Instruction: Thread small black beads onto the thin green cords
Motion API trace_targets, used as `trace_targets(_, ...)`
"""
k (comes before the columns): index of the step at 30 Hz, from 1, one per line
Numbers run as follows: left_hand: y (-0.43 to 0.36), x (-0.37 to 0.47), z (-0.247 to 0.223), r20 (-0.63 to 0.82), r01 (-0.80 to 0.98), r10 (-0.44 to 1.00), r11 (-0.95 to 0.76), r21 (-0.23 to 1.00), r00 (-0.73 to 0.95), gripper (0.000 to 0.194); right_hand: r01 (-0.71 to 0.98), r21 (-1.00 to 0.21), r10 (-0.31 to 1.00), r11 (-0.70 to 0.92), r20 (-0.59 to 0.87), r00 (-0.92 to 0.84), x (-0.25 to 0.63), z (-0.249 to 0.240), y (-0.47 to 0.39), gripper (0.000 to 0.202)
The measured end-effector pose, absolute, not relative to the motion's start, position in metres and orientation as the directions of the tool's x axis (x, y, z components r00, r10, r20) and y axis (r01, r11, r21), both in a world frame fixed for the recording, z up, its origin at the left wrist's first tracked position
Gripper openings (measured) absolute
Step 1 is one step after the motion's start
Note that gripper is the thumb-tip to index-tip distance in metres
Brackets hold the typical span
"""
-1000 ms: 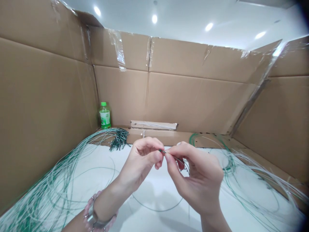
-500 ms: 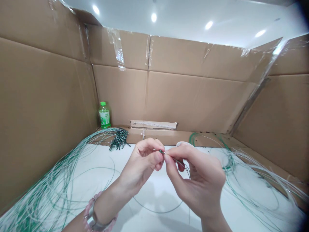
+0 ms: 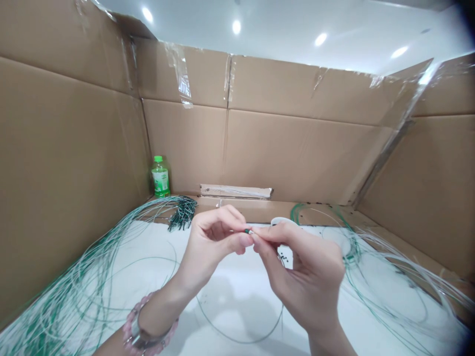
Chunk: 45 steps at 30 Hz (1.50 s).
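My left hand (image 3: 218,235), with a pink bead bracelet (image 3: 129,331) at its wrist, is closed in a pinch at a tiny dark green piece (image 3: 247,231). Fingertip to fingertip with it, my right hand (image 3: 304,267) pinches a thin green wire (image 3: 243,342) close to that piece. The wire hangs in a loop below both hands. Whether the green piece is part of the wire or a separate part is too small to tell. Behind my right hand, a white round dish (image 3: 282,220) is mostly hidden. Small black bits (image 3: 284,257) show between my right fingers.
A large bundle of green and white wires (image 3: 85,282) runs along the left, its dark tips (image 3: 182,212) gathered at the back. More coiled wires (image 3: 374,277) lie right. A green bottle (image 3: 160,177) stands in the back left corner. Cardboard walls (image 3: 297,148) enclose the white tabletop (image 3: 230,296).
My left hand has shifted slightly left and its fingers have straightened a little. The wire loop hangs lower and wider. The small green piece shows more plainly between the fingertips.
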<state>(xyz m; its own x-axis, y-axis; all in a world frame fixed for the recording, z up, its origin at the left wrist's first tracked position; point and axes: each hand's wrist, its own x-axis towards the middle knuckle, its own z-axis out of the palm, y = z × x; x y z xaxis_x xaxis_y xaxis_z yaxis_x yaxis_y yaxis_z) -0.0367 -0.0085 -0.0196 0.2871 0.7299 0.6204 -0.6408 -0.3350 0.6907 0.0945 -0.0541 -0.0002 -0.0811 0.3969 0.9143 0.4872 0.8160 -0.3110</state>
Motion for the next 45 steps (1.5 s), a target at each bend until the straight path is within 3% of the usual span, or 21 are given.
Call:
trace_targets(6, -0.01, -0.04, -0.018, 0.655, -0.542, 0.71, -0.455, 0.707, 0.259, 0.012, 0.499, -0.298, 0.362, 0.814, 0.932, -0.034, 0.094, -0.003, -0.051, 0.018)
trace_targets(16, -0.009, -0.045, -0.01, 0.711, -0.414, 0.669, -0.597, 0.688, 0.217, 0.015, 0.329, -0.479, 0.528, 0.814, 0.846, -0.075, 0.095, 0.0, -0.051, 0.014)
trace_targets(27, -0.009, -0.041, -0.015, 0.719, -0.465, 0.67, -0.586, 0.664, 0.182, 0.01, 0.197, -0.517, 0.526, 0.833, 0.85, 0.005, 0.089, -0.002, -0.05, 0.019)
trace_targets(34, -0.007, -0.041, -0.013, 0.762, -0.428, 0.624, -0.649, 0.629, 0.173, 0.01, 0.064, -0.657, 0.66, 0.751, 0.75, -0.053, 0.091, 0.003, -0.05, 0.009)
trace_targets(41, -0.008, -0.04, -0.018, 0.742, -0.43, 0.664, -0.647, 0.63, 0.088, 0.008, 0.14, -0.55, 0.557, 0.823, 0.83, -0.014, 0.088, -0.002, -0.051, 0.02)
trace_targets(45, -0.008, -0.042, -0.02, 0.728, -0.474, 0.677, -0.609, 0.636, 0.109, 0.008, 0.36, -0.389, 0.407, 0.848, 0.913, 0.028, 0.093, -0.002, -0.053, 0.023)
